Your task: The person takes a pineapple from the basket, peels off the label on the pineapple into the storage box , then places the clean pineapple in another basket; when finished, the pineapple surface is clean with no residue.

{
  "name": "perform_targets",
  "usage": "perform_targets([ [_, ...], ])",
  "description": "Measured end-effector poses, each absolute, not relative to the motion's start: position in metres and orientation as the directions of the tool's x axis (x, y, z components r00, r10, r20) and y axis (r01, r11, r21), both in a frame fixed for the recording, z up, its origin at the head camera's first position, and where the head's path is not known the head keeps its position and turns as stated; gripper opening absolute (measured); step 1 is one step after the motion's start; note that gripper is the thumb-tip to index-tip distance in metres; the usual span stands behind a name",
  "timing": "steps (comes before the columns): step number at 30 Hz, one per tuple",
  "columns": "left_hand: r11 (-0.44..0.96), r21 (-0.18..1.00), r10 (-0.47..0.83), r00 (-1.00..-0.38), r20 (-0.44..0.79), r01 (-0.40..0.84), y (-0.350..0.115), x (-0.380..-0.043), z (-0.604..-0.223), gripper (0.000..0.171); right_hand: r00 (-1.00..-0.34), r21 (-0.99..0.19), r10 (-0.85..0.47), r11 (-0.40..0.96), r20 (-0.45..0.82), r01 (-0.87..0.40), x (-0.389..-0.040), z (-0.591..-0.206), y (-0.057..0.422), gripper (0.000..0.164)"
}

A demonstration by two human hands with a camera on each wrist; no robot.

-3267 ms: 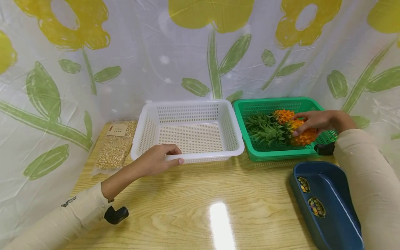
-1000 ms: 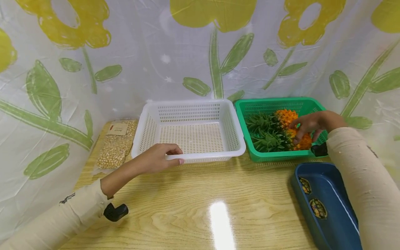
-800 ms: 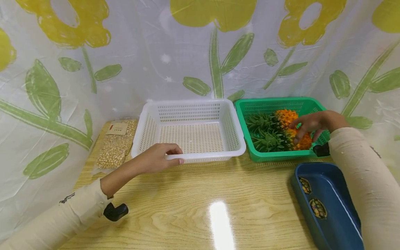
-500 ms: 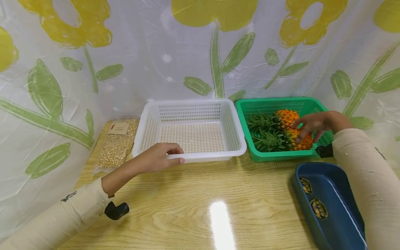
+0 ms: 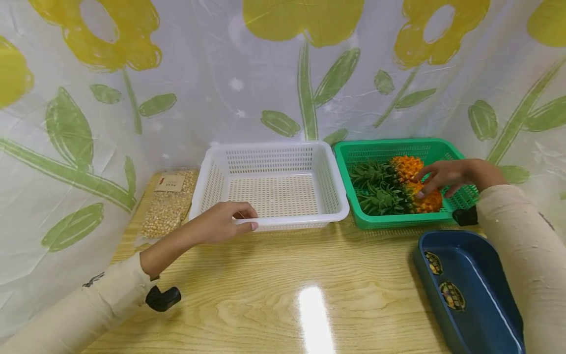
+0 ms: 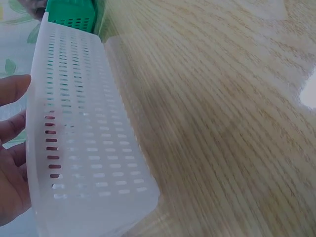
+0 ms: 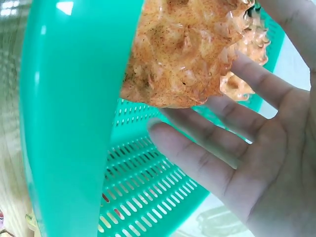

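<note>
In the head view my left hand holds the front rim of a white plastic basket, its thumb on the rim and fingers curled over it. The left wrist view shows the basket's slotted wall with fingers behind it. My right hand hovers inside a green basket, loosely spread. Two small orange pineapples with leafy green crowns lie side by side there, the front pineapple just under my fingers and the back pineapple behind. In the right wrist view fingers reach beside a pineapple, pinching nothing.
A clear bag of corn kernels lies left of the white basket. On the right stands a dark blue tray with stickers, below my right sleeve. A flower-printed curtain hangs behind the wooden table.
Earlier my right hand gripped the front pineapple; its fingers have since loosened, and that pineapple sits slightly nearer the front. Lately the right hand has drifted a little right. My left hand stays on the rim.
</note>
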State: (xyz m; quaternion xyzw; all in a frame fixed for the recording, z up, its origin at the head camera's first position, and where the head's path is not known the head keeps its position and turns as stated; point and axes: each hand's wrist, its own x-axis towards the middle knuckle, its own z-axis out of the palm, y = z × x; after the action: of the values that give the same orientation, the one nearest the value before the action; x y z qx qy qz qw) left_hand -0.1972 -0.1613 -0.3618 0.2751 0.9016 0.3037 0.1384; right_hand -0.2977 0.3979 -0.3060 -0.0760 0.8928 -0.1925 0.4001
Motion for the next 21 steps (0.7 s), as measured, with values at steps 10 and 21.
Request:
perform_targets([
  [10, 0.663, 0.619, 0.552, -0.833, -0.025, 0.420, -0.172, -0.202, -0.349, 0.023, -0.781, -0.423, -0.302, 0.904, -0.547, -0.053, -0.298, -0.302, 0.403, 0.076],
  [21, 0.666, 0.572, 0.536, -0.841, 0.079, 0.478, -0.173, -0.199, -0.337, 0.034, -0.909, -0.387, -0.356, 0.886, -0.217, -0.255, -0.283, -0.275, 0.377, 0.062],
])
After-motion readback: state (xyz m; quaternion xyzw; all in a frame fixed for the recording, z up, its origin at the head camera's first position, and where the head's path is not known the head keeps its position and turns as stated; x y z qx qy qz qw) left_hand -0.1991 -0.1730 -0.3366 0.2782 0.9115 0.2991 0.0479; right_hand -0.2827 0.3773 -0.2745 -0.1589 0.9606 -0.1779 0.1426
